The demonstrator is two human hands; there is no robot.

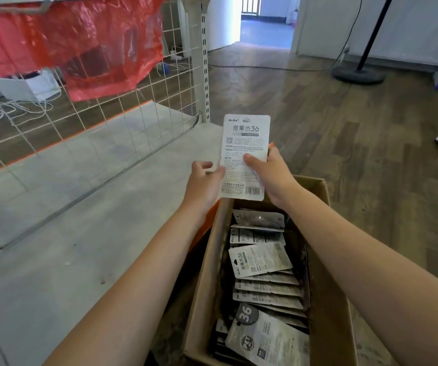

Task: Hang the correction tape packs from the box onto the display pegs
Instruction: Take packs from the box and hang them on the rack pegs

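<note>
A white correction tape pack (244,133) with printed text is held upright above the far end of the cardboard box (328,299). My right hand (270,173) grips its right edge, thumb across the printed back. My left hand (204,180) touches the pack's lower left edge with fingers bent. Inside the box lie several more packs (261,260), overlapping in a row, one near the front showing "36" (247,313). A metal peg (46,2) shows blurred at the top left, above the wire grid panel (107,120).
A pale shelf board (67,207) runs under the grid to the left of the box. Red plastic sheeting (80,43) hangs over the upper grid. A slotted upright post (205,62) stands beside it. A black stand base (357,73) and wood floor lie to the right.
</note>
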